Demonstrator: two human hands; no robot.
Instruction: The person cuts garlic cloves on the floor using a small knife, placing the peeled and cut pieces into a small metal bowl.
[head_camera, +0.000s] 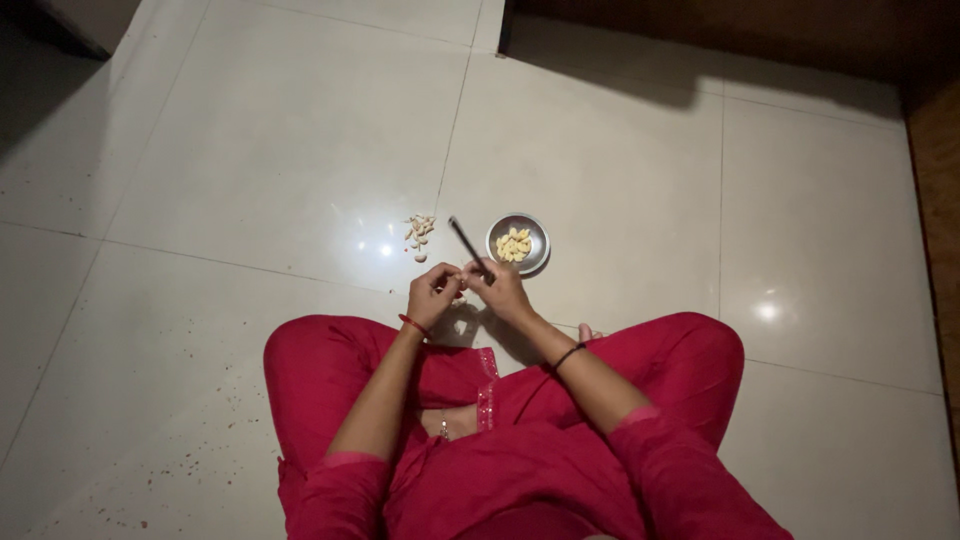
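Note:
I sit cross-legged on a tiled floor in red clothes. My right hand (503, 290) grips a dark knife (466, 243) whose blade points up and away to the left. My left hand (432, 294) pinches a small pale piece, likely a garlic clove, right against the knife hand. Just beyond my hands stands a small steel bowl (533, 257) holding several peeled yellowish cloves (514, 244). To its left lies a small heap of pale peels and cloves (419, 234) on the floor.
Glossy white floor tiles (250, 150) stretch all around, with bright light reflections. A dark wooden wall or door (720, 30) runs along the top right. Small dark specks are scattered on the floor at lower left (190, 440).

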